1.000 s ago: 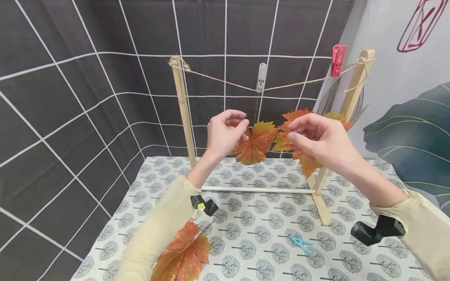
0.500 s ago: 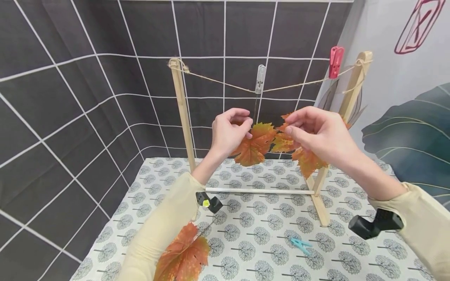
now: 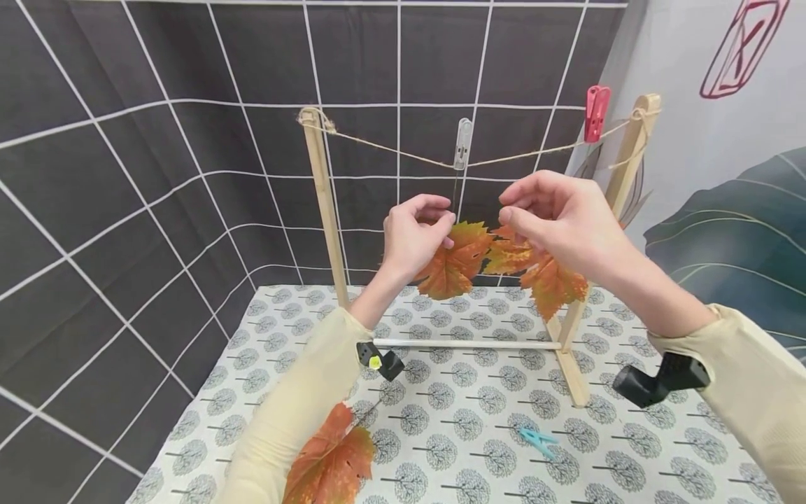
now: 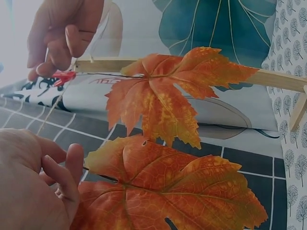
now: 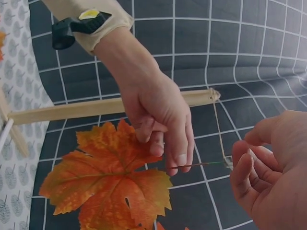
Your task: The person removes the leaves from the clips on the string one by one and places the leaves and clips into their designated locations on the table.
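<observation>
Middle leaf [image 3: 455, 262], orange with a bit of yellow, hangs by its thin stem from the clear clip [image 3: 462, 143] on the string [image 3: 390, 148]. It looks light and a little bendy, like cloth or thin plastic, so it would likely swing if you bump it. Its pointy edges look easy to bend. The best place to hold it is probably the stem, just above the top of the leaf, with two soft fingertips.

The left hand [image 3: 412, 238] is right by that stem, with bent fingers. I cannot tell if the fingers pinch the stem or only sit next to it.

The right leaf [image 3: 554, 283] hangs near the middle leaf, and its stem goes up to the pink clip [image 3: 596, 114]. In front of it is the right hand [image 3: 567, 210], with softly bent fingers, a small gap by the thumb, and nothing in it that I can see.

The string droops between two wooden posts [image 3: 324, 189]. A white rod [image 3: 466, 344] goes across down low. On the tree-print cloth [image 3: 441, 392] lie a big low leaf [image 3: 334, 455], partly behind the left sleeve [image 3: 283, 406], and a blue clip [image 3: 537, 441].
</observation>
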`<action>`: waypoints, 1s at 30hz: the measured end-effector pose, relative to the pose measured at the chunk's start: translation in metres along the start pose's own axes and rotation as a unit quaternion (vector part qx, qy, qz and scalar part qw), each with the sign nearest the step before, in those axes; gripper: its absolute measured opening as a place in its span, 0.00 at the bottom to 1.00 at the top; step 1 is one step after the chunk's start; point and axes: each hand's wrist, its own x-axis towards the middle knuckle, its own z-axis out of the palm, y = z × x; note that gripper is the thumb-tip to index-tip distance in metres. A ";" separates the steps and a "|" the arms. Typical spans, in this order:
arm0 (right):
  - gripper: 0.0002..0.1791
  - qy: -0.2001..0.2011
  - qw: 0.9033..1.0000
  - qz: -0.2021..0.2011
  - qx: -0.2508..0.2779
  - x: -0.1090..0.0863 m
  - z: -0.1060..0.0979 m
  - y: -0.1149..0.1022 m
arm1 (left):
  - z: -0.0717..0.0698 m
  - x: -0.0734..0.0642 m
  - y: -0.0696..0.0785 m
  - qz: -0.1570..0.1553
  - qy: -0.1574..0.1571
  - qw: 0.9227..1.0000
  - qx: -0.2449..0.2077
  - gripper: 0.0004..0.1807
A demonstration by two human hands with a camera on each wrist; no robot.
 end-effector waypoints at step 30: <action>0.09 0.017 1.000 -0.016 0.001 0.055 -0.008 -0.020 | 0.005 0.000 -0.002 0.013 0.009 1.000 0.017 0.05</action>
